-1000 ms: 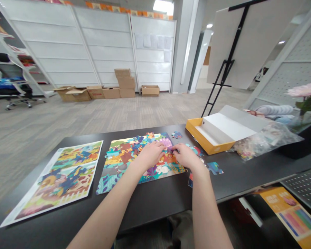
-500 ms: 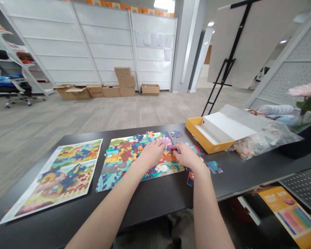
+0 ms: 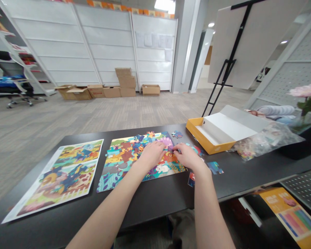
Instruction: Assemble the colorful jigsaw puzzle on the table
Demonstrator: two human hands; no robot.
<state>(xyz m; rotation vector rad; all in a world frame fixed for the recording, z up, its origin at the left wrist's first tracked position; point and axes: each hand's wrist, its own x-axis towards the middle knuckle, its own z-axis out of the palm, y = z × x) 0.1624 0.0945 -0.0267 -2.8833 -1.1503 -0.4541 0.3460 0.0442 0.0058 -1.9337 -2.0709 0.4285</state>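
A jigsaw puzzle (image 3: 126,155) lies in the middle of the black table (image 3: 155,197), between its near and far edges, and looks well advanced: a broad, nearly rectangular area of picture is laid out. The near part looks joined. Towards the far edge some pieces seem to lie loosely or overlap, and a knobbed orange piece (image 3: 150,134) juts past the border, so that part appears unfinished.

The left hand (image 3: 152,154) rests palm down on the puzzle, fingers stretched forward; its thumb is hidden, so whether it pinches anything cannot be told. The right hand (image 3: 185,155) has fingers and thumb drawn close together at a purple patch by the puzzle's right border; whether they grip a piece there cannot be told.

Several pieces remain off the puzzle: a blue one (image 3: 176,134) near the table's far edge, a blue-green one (image 3: 215,167) to the right, and a red one (image 3: 191,180) towards the near edge, beside the right wrist. The hands hide any gaps beneath them.
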